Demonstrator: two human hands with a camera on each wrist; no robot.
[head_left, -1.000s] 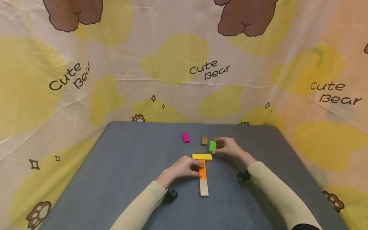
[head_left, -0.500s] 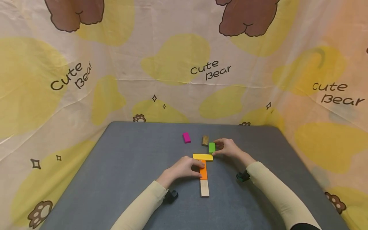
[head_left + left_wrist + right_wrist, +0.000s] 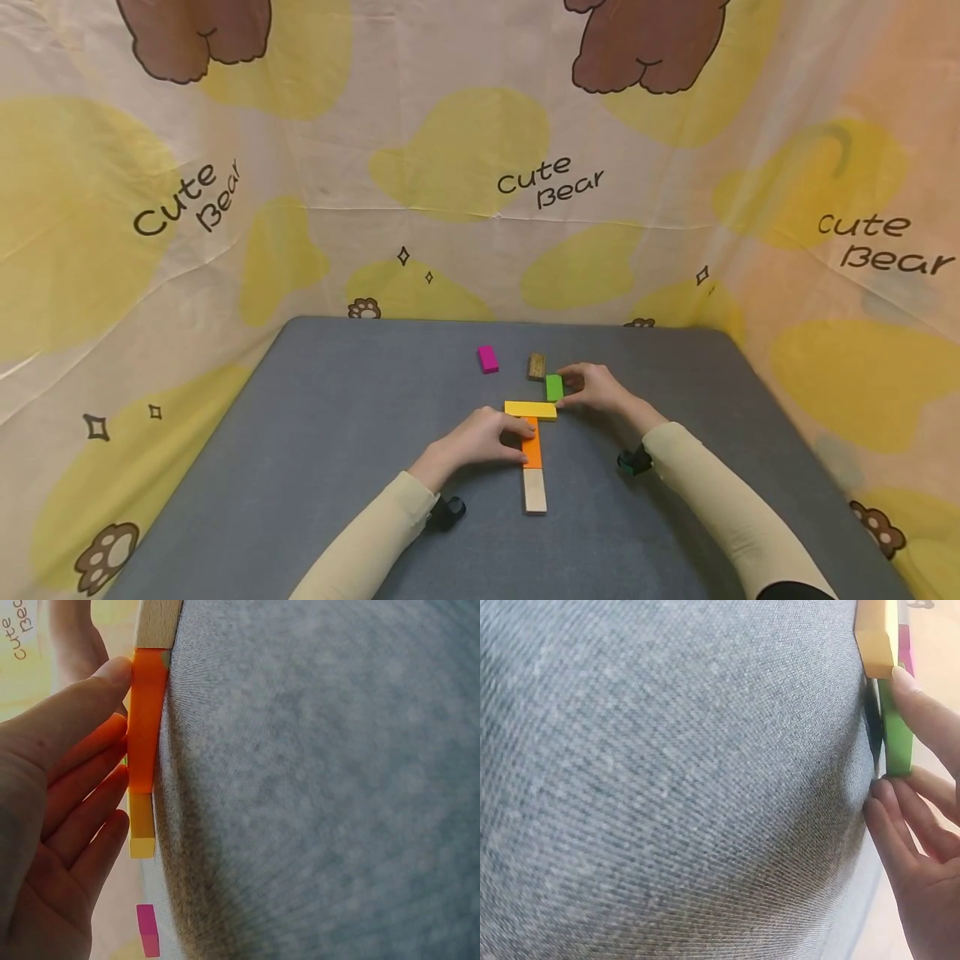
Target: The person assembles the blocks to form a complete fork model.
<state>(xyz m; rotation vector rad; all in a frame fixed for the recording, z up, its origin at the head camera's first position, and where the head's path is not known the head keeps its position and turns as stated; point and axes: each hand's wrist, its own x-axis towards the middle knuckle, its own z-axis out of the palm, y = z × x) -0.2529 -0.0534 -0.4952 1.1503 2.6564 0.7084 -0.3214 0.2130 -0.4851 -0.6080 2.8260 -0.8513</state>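
Observation:
On the table, a pale wooden block (image 3: 535,492) and an orange block (image 3: 532,446) lie end to end, with a yellow block (image 3: 530,410) crosswise at their far end. My left hand (image 3: 480,436) rests its thumb and index finger on the orange block; in the left wrist view its other fingers (image 3: 97,847) extend loosely beside it. My right hand (image 3: 597,389) pinches a green block (image 3: 554,387) lengthwise, thumb at the near end, fingers at the far end. The green block stands by the yellow block's right end, on its far side. Whether they touch is unclear.
A magenta block (image 3: 488,359) and a brown speckled block (image 3: 537,367) lie farther back, the brown one close to the green block. The grey table (image 3: 360,400) ends at a patterned cloth (image 3: 450,167) hanging behind and at the sides.
My right hand has drawn the green block slightly nearer, down to the yellow block's right end. My left hand stays on the orange block.

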